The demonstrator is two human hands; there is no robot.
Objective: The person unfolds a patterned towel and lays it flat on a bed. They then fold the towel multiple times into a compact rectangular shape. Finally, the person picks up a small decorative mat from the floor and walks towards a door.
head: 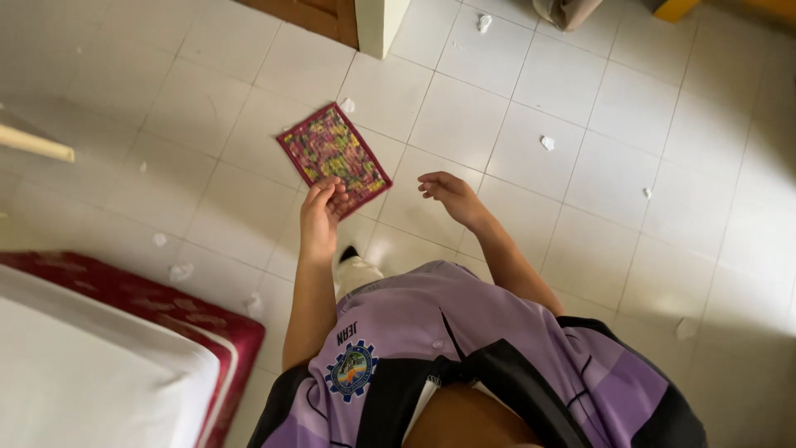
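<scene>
A small rectangular mat [333,153] with a dark red border and a multicoloured woven middle hangs over the white tiled floor [580,191]. My left hand [322,214] grips it by its near edge, thumb on top. My right hand [450,195] is held out beside it to the right, fingers apart and holding nothing, a short gap from the mat's corner. My purple and black shirt [464,357] fills the bottom of the view, and one of my feet [355,267] shows below the mat.
A white mattress [83,365] on a red patterned base [166,311] sits at the bottom left. Several crumpled paper scraps [547,143] lie scattered on the tiles. A wooden door [311,15] and a white post [380,25] stand at the top.
</scene>
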